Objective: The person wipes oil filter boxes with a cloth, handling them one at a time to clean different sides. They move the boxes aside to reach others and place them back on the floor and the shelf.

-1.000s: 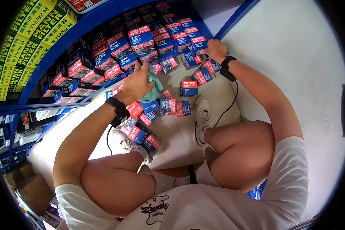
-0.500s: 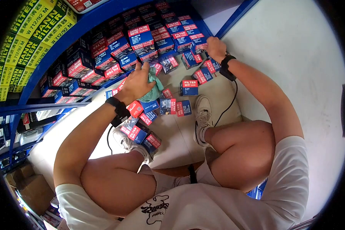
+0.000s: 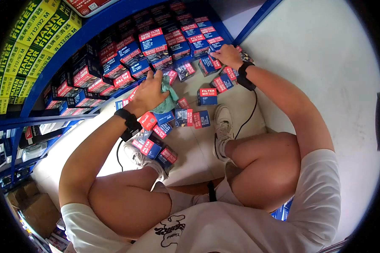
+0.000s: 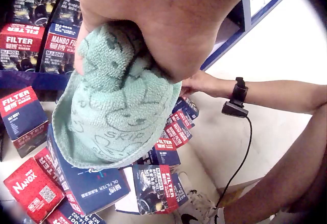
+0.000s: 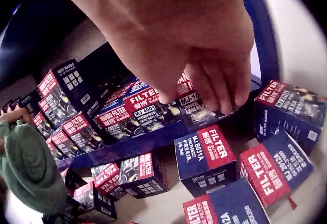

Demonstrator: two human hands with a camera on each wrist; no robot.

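Observation:
My left hand (image 3: 150,90) grips a bunched light-green towel (image 4: 117,116) with printed figures, above several loose filter boxes on the floor. My right hand (image 3: 228,57) is at the right end of the lower shelf. Its fingers (image 5: 212,88) lie against the front of a blue-and-red filter box (image 5: 196,112) marked MJ-10, partly hidden behind them. To its left in the same row stands a box marked MJ-4001 (image 5: 150,114). Below the right hand, on the floor, lies a box marked MJ B031A (image 5: 204,160).
Stacked filter boxes (image 3: 154,42) fill the lower shelf behind a blue edge (image 5: 122,150). Yellow-and-green boxes (image 3: 38,46) stand on the shelf above. A white wall (image 3: 346,105) rises at the right. Loose boxes (image 3: 166,156) lie near the white shoes (image 3: 223,126).
My right hand has shifted left from the right side of the end shelf box to its front. The left hand stays in place with the towel.

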